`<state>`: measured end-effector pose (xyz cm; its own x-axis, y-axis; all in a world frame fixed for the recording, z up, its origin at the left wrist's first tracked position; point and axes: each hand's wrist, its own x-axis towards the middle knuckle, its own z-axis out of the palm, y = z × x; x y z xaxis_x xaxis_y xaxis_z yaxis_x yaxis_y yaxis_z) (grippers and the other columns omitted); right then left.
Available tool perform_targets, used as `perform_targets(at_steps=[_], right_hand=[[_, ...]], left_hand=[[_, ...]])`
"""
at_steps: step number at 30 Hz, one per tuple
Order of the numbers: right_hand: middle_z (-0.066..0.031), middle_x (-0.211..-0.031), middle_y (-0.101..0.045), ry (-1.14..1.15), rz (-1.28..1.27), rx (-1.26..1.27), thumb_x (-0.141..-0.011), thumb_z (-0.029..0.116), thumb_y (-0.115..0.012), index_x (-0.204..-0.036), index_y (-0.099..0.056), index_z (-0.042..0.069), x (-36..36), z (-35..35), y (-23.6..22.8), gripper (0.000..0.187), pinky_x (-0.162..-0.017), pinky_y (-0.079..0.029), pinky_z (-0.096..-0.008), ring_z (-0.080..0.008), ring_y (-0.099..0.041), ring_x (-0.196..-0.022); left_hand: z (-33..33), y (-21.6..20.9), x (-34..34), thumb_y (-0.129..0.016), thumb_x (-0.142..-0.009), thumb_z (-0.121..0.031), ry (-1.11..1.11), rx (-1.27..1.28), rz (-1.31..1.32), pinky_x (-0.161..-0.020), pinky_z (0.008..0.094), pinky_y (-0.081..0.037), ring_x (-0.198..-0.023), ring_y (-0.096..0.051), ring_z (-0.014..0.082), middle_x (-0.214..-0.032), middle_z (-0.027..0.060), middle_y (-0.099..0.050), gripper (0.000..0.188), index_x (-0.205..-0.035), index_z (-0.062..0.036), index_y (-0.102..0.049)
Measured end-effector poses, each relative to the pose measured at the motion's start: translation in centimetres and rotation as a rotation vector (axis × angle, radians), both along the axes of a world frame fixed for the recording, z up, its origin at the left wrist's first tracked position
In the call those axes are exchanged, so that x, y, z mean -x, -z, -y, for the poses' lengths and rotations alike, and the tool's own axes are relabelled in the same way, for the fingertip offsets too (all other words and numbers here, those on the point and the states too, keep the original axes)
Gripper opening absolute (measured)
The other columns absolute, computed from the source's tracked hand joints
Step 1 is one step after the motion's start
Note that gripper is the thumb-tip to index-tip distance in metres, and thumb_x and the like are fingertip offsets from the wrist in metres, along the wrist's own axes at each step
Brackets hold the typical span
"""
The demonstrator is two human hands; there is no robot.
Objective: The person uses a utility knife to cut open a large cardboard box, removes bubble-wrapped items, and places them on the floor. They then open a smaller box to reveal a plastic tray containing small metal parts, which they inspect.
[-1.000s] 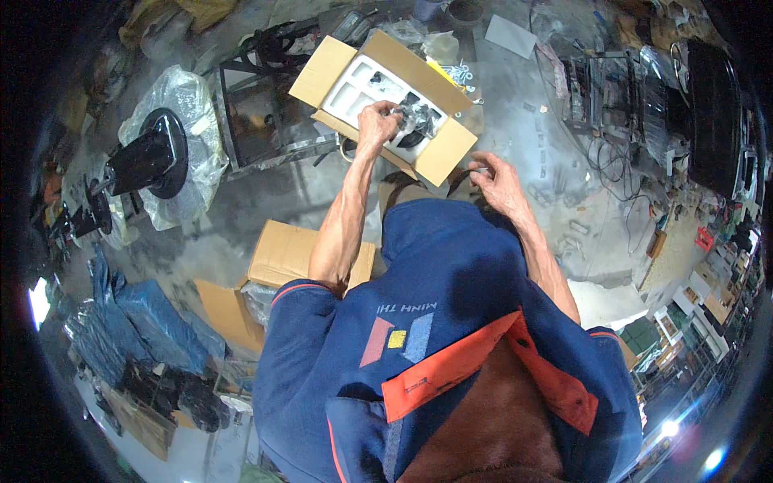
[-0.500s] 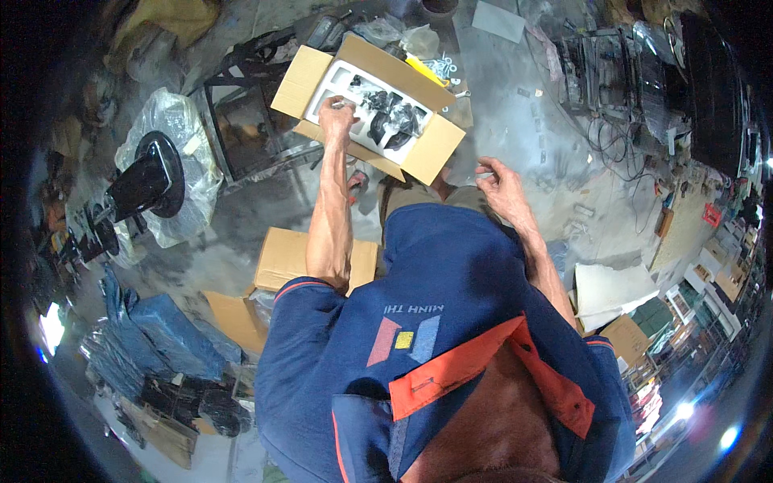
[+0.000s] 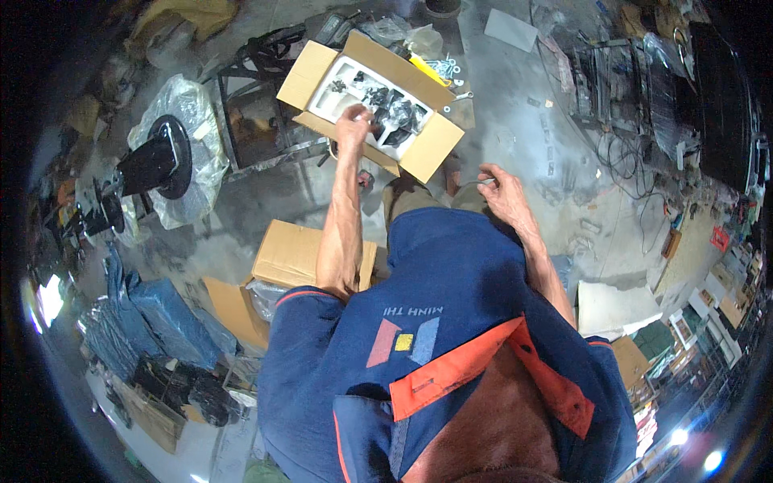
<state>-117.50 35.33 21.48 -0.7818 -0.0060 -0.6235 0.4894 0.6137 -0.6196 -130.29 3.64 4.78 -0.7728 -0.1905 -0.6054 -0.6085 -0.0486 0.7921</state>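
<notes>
An open cardboard box (image 3: 437,147) rests in front of me, its flaps folded out. A white foam tray (image 3: 328,102) lies inside, with black parts (image 3: 396,114) in clear plastic bags set in its hollows. My left hand (image 3: 353,129) is over the near side of the tray, left of the bagged parts, its fingers bent together; what they pinch, if anything, is too small to make out. My right hand (image 3: 506,195) hovers by my right knee, apart from the box. Its fingers are curled around something thin that I cannot make out.
Behind the box lie a yellow tool (image 3: 429,70), a heap of bolts or rings (image 3: 445,68) and a wrench (image 3: 462,97). A black metal frame (image 3: 228,121) stands left, beside a black flanged post (image 3: 153,165) on plastic wrap. Another cardboard box (image 3: 294,251) sits near my left elbow.
My left hand has moved a little right and nearer to me across the tray. The right hand stays by my knee, its fingers slightly shifted. The whole view has tilted slightly.
</notes>
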Motion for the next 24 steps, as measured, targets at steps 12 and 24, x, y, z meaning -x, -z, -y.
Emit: perform_targets(at_steps=[12,24], right_hand=[[-0.0098,-0.067,-0.065,-0.291,0.032,0.530,-0.083,0.007,-0.066,-0.087,-0.067,-0.002,0.3,-6.2,-2.9,0.009,-0.069,-0.054,-0.0346,-0.0223,-0.068,-0.069],[-0.0107,-0.052,-0.047,-0.584,-0.453,2.377,-0.099,0.018,-0.058,-0.056,-0.043,0.009,-0.7,-6.1,-28.1,0.047,-0.060,-0.055,-0.0524,-0.0248,-0.047,-0.045]], left_hand=[[-9.5,-3.1,-21.8,-0.065,-0.096,-0.019,0.055,-0.194,0.162,-0.081,0.0351,-0.058,-0.094,-0.071,0.0216,-0.104,0.0138,-0.071,0.031,-0.116,0.0041,-0.064],[-12.4,4.5,-58.3,-0.066,-0.085,-0.027,-0.628,-0.009,0.805,-0.061,0.0360,-0.048,-0.067,-0.058,0.0189,-0.076,0.0056,-0.066,0.029,-0.092,0.0003,-0.072]])
